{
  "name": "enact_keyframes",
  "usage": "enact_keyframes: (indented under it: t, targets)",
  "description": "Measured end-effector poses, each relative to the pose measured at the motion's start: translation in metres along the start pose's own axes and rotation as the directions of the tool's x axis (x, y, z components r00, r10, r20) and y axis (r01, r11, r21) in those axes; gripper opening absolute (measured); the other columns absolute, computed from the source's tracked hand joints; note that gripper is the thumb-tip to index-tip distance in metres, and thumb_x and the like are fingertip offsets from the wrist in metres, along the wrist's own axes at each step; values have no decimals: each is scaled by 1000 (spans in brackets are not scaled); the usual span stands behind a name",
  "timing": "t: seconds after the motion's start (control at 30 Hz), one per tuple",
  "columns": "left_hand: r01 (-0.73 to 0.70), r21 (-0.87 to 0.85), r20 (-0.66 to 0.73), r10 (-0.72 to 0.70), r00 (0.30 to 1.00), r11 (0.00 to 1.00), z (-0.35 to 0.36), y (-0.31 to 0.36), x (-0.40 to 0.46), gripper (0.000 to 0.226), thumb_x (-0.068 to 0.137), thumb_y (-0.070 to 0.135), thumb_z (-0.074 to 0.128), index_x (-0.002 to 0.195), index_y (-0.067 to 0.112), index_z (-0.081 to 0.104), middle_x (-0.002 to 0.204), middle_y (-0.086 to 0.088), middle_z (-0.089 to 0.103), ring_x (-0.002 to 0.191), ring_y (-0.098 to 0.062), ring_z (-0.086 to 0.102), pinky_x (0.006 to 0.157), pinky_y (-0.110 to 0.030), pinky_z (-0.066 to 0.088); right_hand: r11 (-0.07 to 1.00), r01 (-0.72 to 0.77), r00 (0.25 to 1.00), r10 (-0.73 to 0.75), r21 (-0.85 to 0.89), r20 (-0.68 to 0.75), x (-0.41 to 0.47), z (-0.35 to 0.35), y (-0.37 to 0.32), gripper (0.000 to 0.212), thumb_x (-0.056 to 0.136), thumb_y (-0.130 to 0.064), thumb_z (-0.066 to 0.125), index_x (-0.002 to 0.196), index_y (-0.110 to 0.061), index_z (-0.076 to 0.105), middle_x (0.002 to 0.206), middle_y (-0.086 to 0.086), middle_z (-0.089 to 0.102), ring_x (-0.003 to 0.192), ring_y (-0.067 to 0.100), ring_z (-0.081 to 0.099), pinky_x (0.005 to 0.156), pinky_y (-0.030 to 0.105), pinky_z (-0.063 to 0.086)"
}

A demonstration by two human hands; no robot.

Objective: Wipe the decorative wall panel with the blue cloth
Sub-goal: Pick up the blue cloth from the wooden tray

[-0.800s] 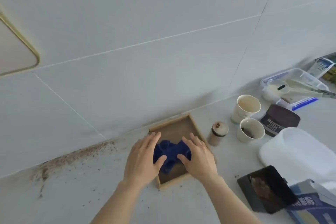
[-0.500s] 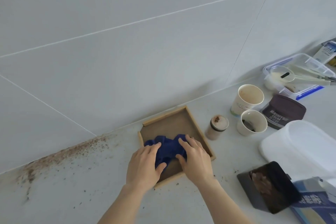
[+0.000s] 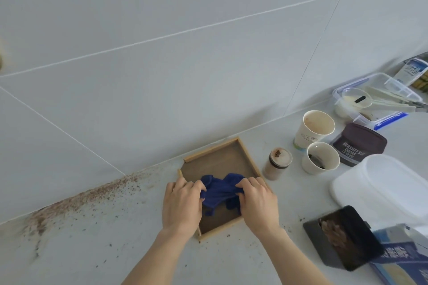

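Observation:
A crumpled blue cloth lies in a shallow wooden tray with a brown floor, standing on the counter against the tiled wall. My left hand grips the cloth's left end with curled fingers. My right hand grips its right end the same way. The cloth stretches between both hands over the tray's near half. A gold-edged panel shows only as a blurred sliver at the far left edge of the wall.
Brown powder is spilled along the wall base at left. Right of the tray stand a small lidded jar, two paper cups, a cocoa tin, a clear box, a white lid and a dark scoop.
Both hands slid toward the tray's near edge and their fingers curled onto the cloth's two ends. The view dropped, so the gold-edged panel at left has almost left the frame.

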State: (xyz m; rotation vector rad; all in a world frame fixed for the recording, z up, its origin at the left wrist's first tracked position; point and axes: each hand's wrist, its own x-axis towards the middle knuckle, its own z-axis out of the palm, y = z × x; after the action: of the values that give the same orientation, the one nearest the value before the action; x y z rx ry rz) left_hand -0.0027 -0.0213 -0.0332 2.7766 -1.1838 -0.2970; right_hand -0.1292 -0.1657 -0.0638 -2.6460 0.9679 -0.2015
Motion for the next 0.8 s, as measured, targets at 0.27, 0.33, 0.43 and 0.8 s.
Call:
enact_keyframes:
  t: [0.27,0.33,0.43,0.8]
  targets:
    - [-1,18,-142,3,990,1000,-71,-15,-5,19,96,20,62,110,33,66,103,15,74,106,-18,53,91,-32,36,994,100,992,-96,45,-86,12,-60,-38,16,84,-11,79,95,-18,71,91,-2,72,87,24,66,72,36,56]
    - [2,16,-205,1,979,1000,-89,-20,-10,17,95,19,63,104,33,67,98,15,74,101,-18,54,88,-32,36,991,130,986,-125,40,-107,15,-78,-51,19,80,-9,82,91,-18,69,88,-2,71,84,25,65,70,35,54]
    - [7,26,-302,1,953,1000,-115,-33,-19,16,90,17,68,94,32,67,86,14,74,92,-20,56,82,-33,39,984,178,976,-172,30,-134,19,-102,-75,21,76,-8,82,89,-16,68,85,0,70,82,28,64,72,35,50]
    - [39,38,-534,-12,845,999,-213,-107,-75,19,86,14,72,86,32,67,75,15,71,82,-20,57,77,-33,43,940,340,902,-329,-12,-278,5,-168,-194,9,91,-9,61,93,-17,65,82,-1,66,77,27,60,71,33,45]
